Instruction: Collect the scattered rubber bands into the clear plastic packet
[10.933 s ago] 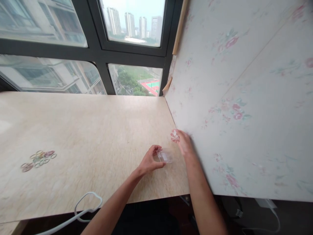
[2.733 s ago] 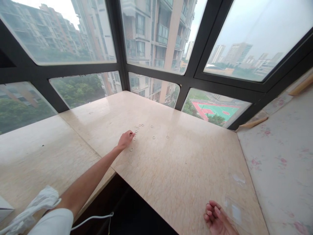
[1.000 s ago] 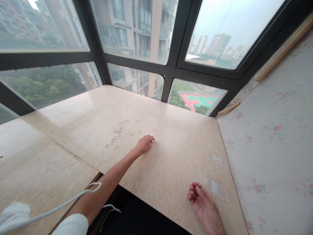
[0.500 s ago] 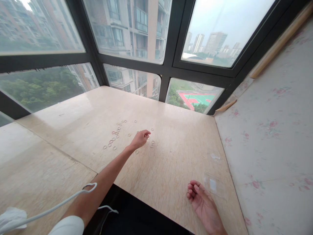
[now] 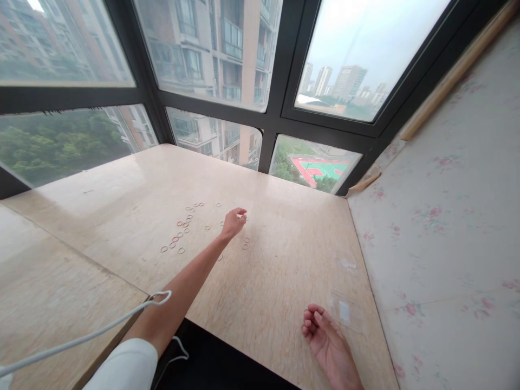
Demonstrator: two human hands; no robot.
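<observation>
Head view — thin pale, reddish rings (image 5: 175, 239), left hand (image 5: 233, 222), right hand (image 5: 328, 342) — loosely curled, grasp unclear

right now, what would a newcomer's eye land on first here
Probably the dark-framed windows across the back, a red and green court visible through a low pane. Then small rings scattered on the countertop near the left hand, and a clear box beside the right hand.

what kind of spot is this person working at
Probably a bay-window ledge in a high-rise home: dark-framed windows look down on a sports court, a marble-patterned ledge runs beneath, and floral wallpaper covers the wall.
</observation>
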